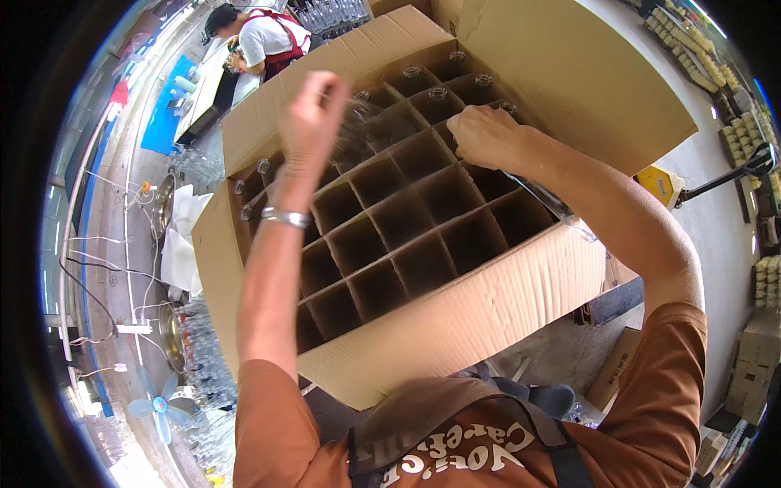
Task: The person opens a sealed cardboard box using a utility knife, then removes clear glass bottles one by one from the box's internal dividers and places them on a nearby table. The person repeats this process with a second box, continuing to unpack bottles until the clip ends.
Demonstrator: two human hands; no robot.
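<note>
Before me stands a large open cardboard box (pixel 488 301) with a grid of cardboard dividers (pixel 390 154). Clear glass bottle mouths show in several compartments along the far and left sides, one of them a bottle (pixel 438 93) near the far middle. Many nearer compartments hold no visible bottle. My right hand (pixel 484 137) is closed over the right part of the grid. It grips a clear glass bottle (pixel 561 210) that slants back beneath my forearm. My left hand (pixel 313 114) is raised over the far left of the box, blurred by motion; smeared clear glass shows beside it.
Raised box flaps (pixel 569 81) rise at the far right. A person (pixel 272 41) works at a table at the far left. A yellow pallet jack (pixel 659 187) stands on the right, a blue fan (pixel 159 405) at lower left. Stacked goods (pixel 744 146) line the right side.
</note>
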